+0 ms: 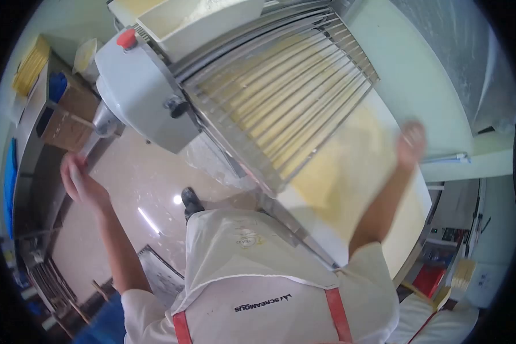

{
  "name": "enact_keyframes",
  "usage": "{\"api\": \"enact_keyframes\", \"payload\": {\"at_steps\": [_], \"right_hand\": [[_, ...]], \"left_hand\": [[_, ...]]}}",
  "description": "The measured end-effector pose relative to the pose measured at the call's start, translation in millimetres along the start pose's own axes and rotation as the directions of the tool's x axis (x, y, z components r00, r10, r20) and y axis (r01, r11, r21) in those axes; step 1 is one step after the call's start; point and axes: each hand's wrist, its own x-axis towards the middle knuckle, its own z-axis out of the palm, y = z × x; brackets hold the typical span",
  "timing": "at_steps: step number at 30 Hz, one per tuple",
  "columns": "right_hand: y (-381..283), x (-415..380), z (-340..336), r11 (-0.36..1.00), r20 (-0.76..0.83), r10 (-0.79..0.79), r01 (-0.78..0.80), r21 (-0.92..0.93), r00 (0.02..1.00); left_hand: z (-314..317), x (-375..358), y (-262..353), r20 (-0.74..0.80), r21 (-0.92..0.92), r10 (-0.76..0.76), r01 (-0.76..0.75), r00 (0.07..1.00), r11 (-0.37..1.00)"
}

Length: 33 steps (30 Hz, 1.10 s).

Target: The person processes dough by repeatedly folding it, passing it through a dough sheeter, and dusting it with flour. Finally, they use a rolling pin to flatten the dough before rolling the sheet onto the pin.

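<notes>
My left hand point(85, 184) is raised over the floor on the left, fingers loosely bent with gaps between them and nothing in them. It is below the metal lever point(104, 120) on the side of a dough sheeter point(133, 94). Blurred by motion, my right hand point(411, 143) is over the far right edge of the sheeter's white belt point(410, 215). A pale yellow, dough-like sheet point(327, 183) lies along this belt and continues beneath the wire guard point(286, 94), which is lowered.
A red button point(126, 39) tops the sheeter's housing, beside a tray of white flour point(203, 14). To the left, a cardboard box point(69, 117) stands on a metal counter. Another person's dark shoe point(191, 203) or a similar dark object rests on the floor ahead of my apron point(252, 241).
</notes>
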Motion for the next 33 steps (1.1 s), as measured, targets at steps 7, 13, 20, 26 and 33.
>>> {"api": "enact_keyframes", "payload": {"at_steps": [7,13,20,26,33], "right_hand": [[-40.0,-96.9,-92.4,0.324,-0.265,-0.110,-0.218,-0.921,0.958],[-43.3,-124.7,-94.9,0.068,-0.280,0.104,-0.287,-0.955,0.954],[-131.5,-167.2,-181.1,0.360,-0.298,-0.260,-0.194,-0.912,0.919],[-82.9,-162.6,-128.4,-0.137,-0.336,0.278,-0.309,-0.941,0.900],[-253.5,-154.0,-271.5,0.209,-0.150,-0.212,-0.105,-0.972,0.966]], "left_hand": [[123.3,-314.5,90.6,0.601,0.393,-0.797,0.850,0.052,0.352],[171.1,-432.2,94.8,0.466,0.227,-0.885,0.966,0.006,0.126],[228.4,-400.8,62.2,0.319,0.142,-0.941,0.975,0.118,0.170],[234.0,-389.8,55.1,0.349,0.046,-0.901,0.955,0.259,0.292],[236.8,-448.4,73.9,0.352,0.153,-0.931,0.976,0.093,0.155]]}}
